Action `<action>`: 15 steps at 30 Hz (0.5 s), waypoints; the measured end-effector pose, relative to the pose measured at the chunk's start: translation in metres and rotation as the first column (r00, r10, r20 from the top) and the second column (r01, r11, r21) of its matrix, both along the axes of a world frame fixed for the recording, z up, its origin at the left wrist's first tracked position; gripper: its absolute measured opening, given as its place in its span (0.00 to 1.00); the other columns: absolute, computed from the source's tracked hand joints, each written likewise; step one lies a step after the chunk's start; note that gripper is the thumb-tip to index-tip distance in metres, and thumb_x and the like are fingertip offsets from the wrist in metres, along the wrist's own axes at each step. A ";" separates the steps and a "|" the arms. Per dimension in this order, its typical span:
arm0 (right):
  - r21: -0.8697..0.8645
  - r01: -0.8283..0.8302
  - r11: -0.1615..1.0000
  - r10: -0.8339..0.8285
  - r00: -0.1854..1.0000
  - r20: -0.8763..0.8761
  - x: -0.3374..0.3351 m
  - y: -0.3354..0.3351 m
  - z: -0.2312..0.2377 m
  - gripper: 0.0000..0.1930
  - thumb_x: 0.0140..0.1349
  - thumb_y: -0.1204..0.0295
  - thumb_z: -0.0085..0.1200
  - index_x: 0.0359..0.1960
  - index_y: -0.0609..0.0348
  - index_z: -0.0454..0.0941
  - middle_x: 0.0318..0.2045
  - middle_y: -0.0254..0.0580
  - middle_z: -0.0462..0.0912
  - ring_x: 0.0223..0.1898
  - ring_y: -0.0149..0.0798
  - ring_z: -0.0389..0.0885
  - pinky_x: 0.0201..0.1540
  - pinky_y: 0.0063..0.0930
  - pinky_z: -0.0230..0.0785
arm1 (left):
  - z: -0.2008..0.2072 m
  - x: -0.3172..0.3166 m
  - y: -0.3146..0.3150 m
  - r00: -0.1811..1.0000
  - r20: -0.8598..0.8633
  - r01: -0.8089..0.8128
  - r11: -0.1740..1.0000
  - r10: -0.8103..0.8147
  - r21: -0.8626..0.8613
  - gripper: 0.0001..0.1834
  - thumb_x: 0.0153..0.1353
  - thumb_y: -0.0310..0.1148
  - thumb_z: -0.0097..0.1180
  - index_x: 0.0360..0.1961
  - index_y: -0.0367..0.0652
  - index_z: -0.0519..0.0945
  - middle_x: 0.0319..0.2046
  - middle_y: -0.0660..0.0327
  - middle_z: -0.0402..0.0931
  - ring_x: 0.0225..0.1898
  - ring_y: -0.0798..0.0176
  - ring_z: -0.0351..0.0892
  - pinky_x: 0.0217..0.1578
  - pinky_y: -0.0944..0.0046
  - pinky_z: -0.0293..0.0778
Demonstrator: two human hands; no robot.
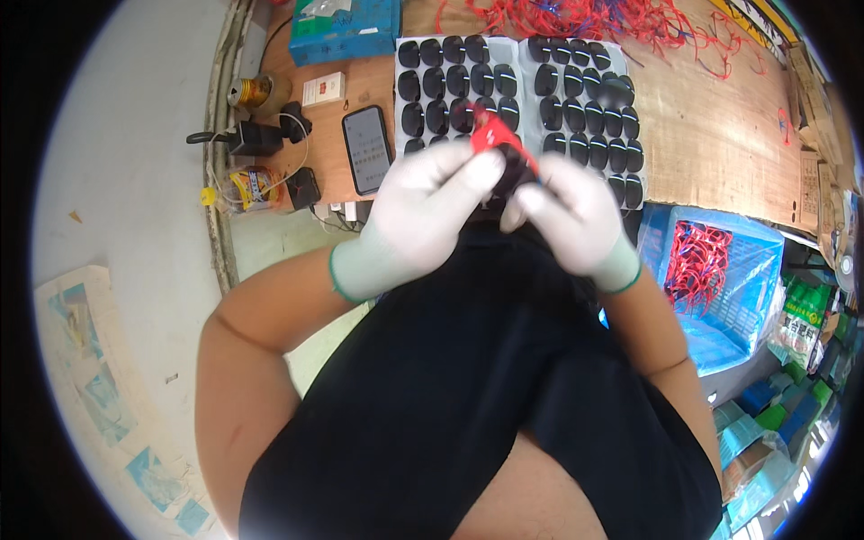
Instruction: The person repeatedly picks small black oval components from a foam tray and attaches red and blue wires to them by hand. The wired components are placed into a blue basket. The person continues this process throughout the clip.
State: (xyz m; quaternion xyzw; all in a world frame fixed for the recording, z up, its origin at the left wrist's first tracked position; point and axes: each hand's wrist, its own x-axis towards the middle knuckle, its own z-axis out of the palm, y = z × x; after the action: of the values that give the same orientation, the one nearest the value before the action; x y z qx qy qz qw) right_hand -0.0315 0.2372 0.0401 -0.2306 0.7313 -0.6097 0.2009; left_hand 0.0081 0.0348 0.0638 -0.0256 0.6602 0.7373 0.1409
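White gloves with pale green cuffs cover both of my hands. Between them, over the near edge of the table, is a red glasses frame (495,133) with a dark lens at its lower side. My left hand (418,207) pinches it between thumb and fingers. The fingers of my right hand (580,216) close on its right end; the fingertips are partly hidden. Just beyond lie a left white sheet (504,54) and a right white sheet, with dark lenses (435,81) in rows on both. My hands hide the near part of the left sheet.
Red and blue glasses frames (558,18) are heaped at the table's far side. A blue crate (751,261) with more frames stands at right. On the left are a phone (366,148), a small white box (324,89), a can (252,92), a black adapter (256,139) and a blue box (351,40).
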 end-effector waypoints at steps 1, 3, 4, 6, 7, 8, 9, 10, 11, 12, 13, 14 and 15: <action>-0.005 0.017 1.000 -0.017 0.998 0.056 -0.007 0.003 0.001 0.08 0.67 0.71 0.52 0.33 0.64 0.78 0.24 0.42 0.84 0.27 0.37 0.86 0.33 0.28 0.75 | -0.006 -0.005 0.005 0.999 -0.038 -0.023 1.000 0.023 -0.011 0.15 0.76 0.36 0.49 0.46 0.34 0.82 0.35 0.64 0.82 0.38 0.75 0.77 0.42 0.71 0.73; 0.086 -0.002 0.996 0.005 0.999 -0.034 -0.025 0.010 0.013 0.08 0.67 0.72 0.52 0.33 0.64 0.79 0.24 0.40 0.84 0.26 0.32 0.84 0.31 0.26 0.73 | -0.012 -0.013 0.022 0.984 -0.127 -0.100 0.976 0.126 0.193 0.13 0.76 0.35 0.50 0.45 0.36 0.81 0.33 0.67 0.80 0.35 0.78 0.74 0.38 0.74 0.71; 0.123 -0.026 0.992 0.031 0.999 -0.036 -0.032 0.016 0.016 0.08 0.67 0.73 0.52 0.33 0.64 0.78 0.23 0.39 0.83 0.25 0.29 0.82 0.31 0.24 0.72 | -0.019 -0.015 0.025 0.982 -0.124 -0.122 0.979 0.143 0.161 0.12 0.75 0.35 0.51 0.44 0.36 0.81 0.32 0.69 0.78 0.34 0.79 0.71 0.36 0.74 0.69; 0.101 -0.041 0.994 0.041 0.999 0.001 -0.036 0.023 0.021 0.08 0.67 0.74 0.51 0.33 0.66 0.77 0.23 0.39 0.82 0.26 0.27 0.80 0.32 0.24 0.71 | -0.026 -0.015 0.034 0.969 -0.191 -0.131 0.980 0.158 0.150 0.10 0.75 0.33 0.51 0.42 0.38 0.79 0.31 0.71 0.73 0.31 0.80 0.65 0.32 0.74 0.64; 0.121 -0.027 0.992 0.029 0.999 -0.015 -0.036 0.024 0.024 0.08 0.67 0.74 0.50 0.34 0.67 0.77 0.23 0.40 0.81 0.27 0.27 0.80 0.33 0.23 0.71 | -0.032 -0.018 0.033 0.972 -0.192 -0.106 0.981 0.136 0.161 0.09 0.74 0.32 0.52 0.43 0.38 0.78 0.32 0.70 0.74 0.32 0.80 0.66 0.32 0.74 0.66; 0.137 0.002 0.991 -0.005 1.000 0.024 -0.031 0.022 0.026 0.07 0.67 0.75 0.50 0.36 0.67 0.77 0.24 0.39 0.81 0.27 0.26 0.80 0.34 0.22 0.71 | -0.034 -0.018 0.033 0.969 -0.213 -0.101 0.989 0.123 0.112 0.09 0.73 0.33 0.52 0.43 0.37 0.78 0.33 0.69 0.75 0.33 0.79 0.69 0.34 0.73 0.68; 0.106 0.016 0.994 -0.021 0.998 0.052 -0.026 0.021 0.024 0.07 0.68 0.75 0.50 0.36 0.67 0.77 0.24 0.38 0.81 0.28 0.26 0.80 0.34 0.22 0.72 | -0.035 -0.017 0.033 0.966 -0.233 -0.097 0.993 0.108 0.062 0.09 0.73 0.33 0.53 0.44 0.37 0.77 0.33 0.68 0.76 0.35 0.79 0.71 0.35 0.72 0.70; 0.075 0.029 0.997 -0.035 0.997 0.075 -0.022 0.020 0.019 0.06 0.68 0.76 0.50 0.37 0.67 0.77 0.24 0.37 0.81 0.28 0.26 0.80 0.34 0.22 0.72 | -0.035 -0.017 0.030 0.975 -0.208 -0.071 0.997 0.076 0.031 0.09 0.73 0.32 0.54 0.44 0.37 0.77 0.34 0.67 0.77 0.37 0.77 0.72 0.38 0.71 0.71; 0.045 0.044 0.998 -0.048 0.994 0.099 -0.017 0.019 0.013 0.06 0.68 0.76 0.50 0.37 0.67 0.77 0.25 0.37 0.81 0.29 0.25 0.80 0.35 0.22 0.72 | -0.033 -0.015 0.027 0.982 -0.182 -0.045 0.999 0.045 0.002 0.09 0.73 0.32 0.54 0.45 0.37 0.78 0.36 0.66 0.78 0.38 0.76 0.74 0.41 0.70 0.72; -0.011 0.081 0.997 -0.078 0.984 0.161 -0.010 0.015 0.010 0.06 0.68 0.77 0.50 0.38 0.67 0.78 0.26 0.36 0.82 0.30 0.25 0.80 0.35 0.21 0.72 | -0.031 -0.014 0.023 0.988 -0.155 -0.018 0.999 0.013 -0.027 0.09 0.73 0.32 0.54 0.46 0.37 0.78 0.37 0.65 0.79 0.40 0.75 0.75 0.45 0.69 0.74; -0.053 0.111 0.992 -0.098 0.974 0.202 -0.005 0.012 0.005 0.06 0.68 0.77 0.50 0.39 0.67 0.78 0.27 0.37 0.81 0.30 0.25 0.80 0.36 0.21 0.73 | -0.029 -0.014 0.020 0.989 -0.145 0.008 0.995 -0.022 -0.096 0.09 0.72 0.33 0.55 0.45 0.37 0.78 0.37 0.65 0.79 0.40 0.75 0.75 0.44 0.69 0.74; -0.054 0.150 0.987 -0.135 0.967 0.216 0.000 0.008 0.003 0.06 0.68 0.77 0.50 0.38 0.67 0.78 0.26 0.36 0.81 0.30 0.25 0.80 0.36 0.21 0.73 | -0.026 -0.014 0.017 0.989 -0.134 0.036 0.986 -0.058 -0.165 0.10 0.72 0.33 0.55 0.44 0.37 0.79 0.37 0.64 0.80 0.40 0.75 0.76 0.44 0.69 0.75; -0.055 0.190 0.980 -0.172 0.958 0.229 0.005 0.006 0.001 0.06 0.68 0.77 0.50 0.38 0.67 0.78 0.25 0.36 0.81 0.29 0.25 0.80 0.36 0.21 0.73 | -0.025 -0.014 0.015 0.989 -0.119 0.064 0.971 -0.094 -0.232 0.10 0.72 0.34 0.56 0.43 0.37 0.79 0.37 0.64 0.80 0.40 0.75 0.76 0.43 0.69 0.75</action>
State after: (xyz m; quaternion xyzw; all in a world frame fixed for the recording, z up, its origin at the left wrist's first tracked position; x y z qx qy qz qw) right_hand -0.0269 0.2428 0.0407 -0.1002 0.6982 -0.6752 0.2160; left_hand -0.0057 0.0494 0.0390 0.0324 0.7485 0.6508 0.1234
